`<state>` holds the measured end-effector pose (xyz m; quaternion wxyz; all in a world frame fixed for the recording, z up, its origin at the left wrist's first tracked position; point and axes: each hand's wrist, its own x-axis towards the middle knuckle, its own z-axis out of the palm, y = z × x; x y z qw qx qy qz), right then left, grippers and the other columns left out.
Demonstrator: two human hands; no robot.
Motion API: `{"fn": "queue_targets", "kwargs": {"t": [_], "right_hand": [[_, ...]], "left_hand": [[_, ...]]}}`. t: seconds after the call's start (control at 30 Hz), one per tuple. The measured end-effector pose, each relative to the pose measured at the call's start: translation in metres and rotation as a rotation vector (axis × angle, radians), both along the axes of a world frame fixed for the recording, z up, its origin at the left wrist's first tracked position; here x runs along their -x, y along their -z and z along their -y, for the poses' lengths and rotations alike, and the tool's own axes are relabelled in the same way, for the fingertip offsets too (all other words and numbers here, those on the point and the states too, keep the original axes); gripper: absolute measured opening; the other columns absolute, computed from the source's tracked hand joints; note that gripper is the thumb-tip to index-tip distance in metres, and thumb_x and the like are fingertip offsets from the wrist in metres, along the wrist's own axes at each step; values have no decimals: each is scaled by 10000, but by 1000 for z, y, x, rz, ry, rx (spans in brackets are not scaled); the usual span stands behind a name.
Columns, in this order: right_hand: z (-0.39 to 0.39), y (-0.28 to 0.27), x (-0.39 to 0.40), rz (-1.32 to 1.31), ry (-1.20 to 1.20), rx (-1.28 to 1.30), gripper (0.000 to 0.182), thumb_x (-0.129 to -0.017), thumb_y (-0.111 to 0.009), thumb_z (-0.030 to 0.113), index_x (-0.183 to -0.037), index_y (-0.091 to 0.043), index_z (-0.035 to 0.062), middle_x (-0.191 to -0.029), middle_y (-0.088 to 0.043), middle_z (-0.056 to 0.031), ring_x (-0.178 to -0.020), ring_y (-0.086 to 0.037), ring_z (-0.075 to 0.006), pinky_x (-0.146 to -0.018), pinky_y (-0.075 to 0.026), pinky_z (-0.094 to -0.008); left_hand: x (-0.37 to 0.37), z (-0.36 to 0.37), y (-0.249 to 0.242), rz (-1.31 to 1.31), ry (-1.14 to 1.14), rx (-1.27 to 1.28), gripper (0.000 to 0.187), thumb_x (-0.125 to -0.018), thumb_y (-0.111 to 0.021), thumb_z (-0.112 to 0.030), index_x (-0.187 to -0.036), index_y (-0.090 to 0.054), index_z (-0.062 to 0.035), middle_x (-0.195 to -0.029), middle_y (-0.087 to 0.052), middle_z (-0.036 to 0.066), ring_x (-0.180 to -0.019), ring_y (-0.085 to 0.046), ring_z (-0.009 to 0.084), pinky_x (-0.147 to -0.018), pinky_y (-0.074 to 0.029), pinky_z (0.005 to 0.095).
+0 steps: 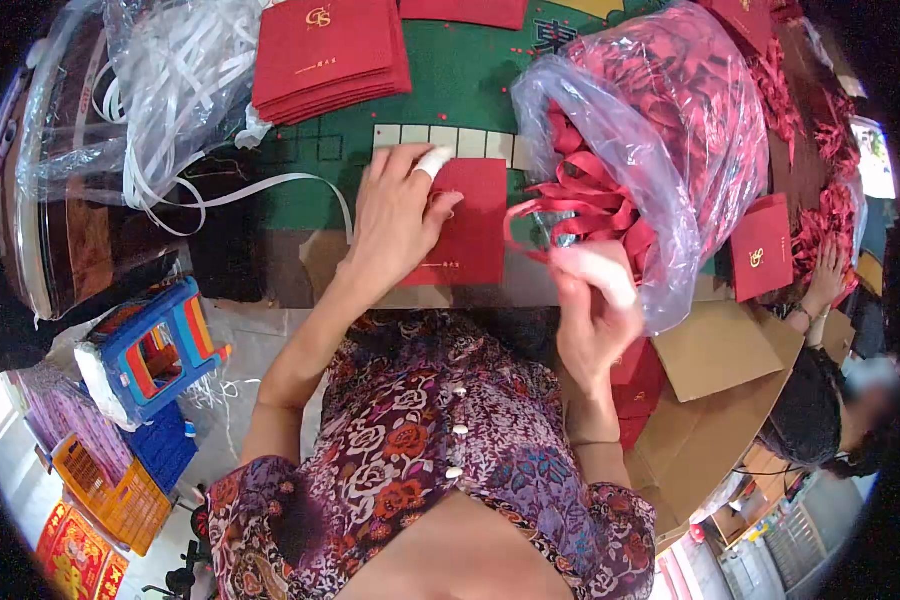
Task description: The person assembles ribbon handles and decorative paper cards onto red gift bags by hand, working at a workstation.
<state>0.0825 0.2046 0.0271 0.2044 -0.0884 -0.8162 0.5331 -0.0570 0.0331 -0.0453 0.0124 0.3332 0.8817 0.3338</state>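
A flat red paper pouch [475,215] with small gold lettering lies at the table edge in front of me. My left hand [395,220] rests over its left side, thumb and fingers apart, with white tape around one finger. To the right, my right hand [600,320] is closed in a pinch on a red ribbon [515,235], whose loop stretches up and left from the fingertips. A taped finger shows on this hand too. Beside it, a clear plastic bag [660,130] lies with its mouth toward me, full of looped red ribbons.
A stack of red pouches [330,55] sits beyond my left hand. White ribbons [190,90] spill from plastic at the far left. At the right are a single red pouch [762,250], an open cardboard box [715,410] and another person's hand [825,280] on red ribbons.
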Motion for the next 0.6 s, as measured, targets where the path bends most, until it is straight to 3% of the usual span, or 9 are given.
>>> {"fn": "queue_targets", "kwargs": {"t": [0.1,0.23,0.37,0.6], "right_hand": [[7,16,26,193,-10,-85,202,-911,-632,-38,-1095,-690,22,-956,-671,-93,-854,-626,-170,-745,-485,-266],[16,71,48,171,82,-164,169,-898,-677,8,-1067,-688,15,-910,-685,-112,-779,-652,-204,-716,-507,-302],[19,74,57,233,88,-287,127,-885,-709,42,-1005,-695,7,-924,-699,-138,-781,-684,-232,-686,-519,-322],[24,79,57,190,144,-207,131,-879,-717,58,-997,-705,3,-907,-721,-120,-748,-686,-174,-682,-531,-293]], "left_hand": [[3,-3,9,-56,15,114,460,-768,-792,-193,-1151,-651,19,-1162,-579,144,-1095,-513,325,-939,-424,431],[5,-2,11,-35,48,158,490,-742,-809,-206,-1154,-644,1,-1153,-573,146,-1097,-500,315,-927,-399,439],[3,-2,3,-35,34,118,460,-741,-804,-195,-1133,-644,-17,-1117,-589,137,-1078,-510,312,-913,-391,434],[-1,-4,-4,-31,2,10,299,-788,-759,-166,-1056,-659,-80,-891,-654,99,-960,-558,292,-879,-365,430]]}}
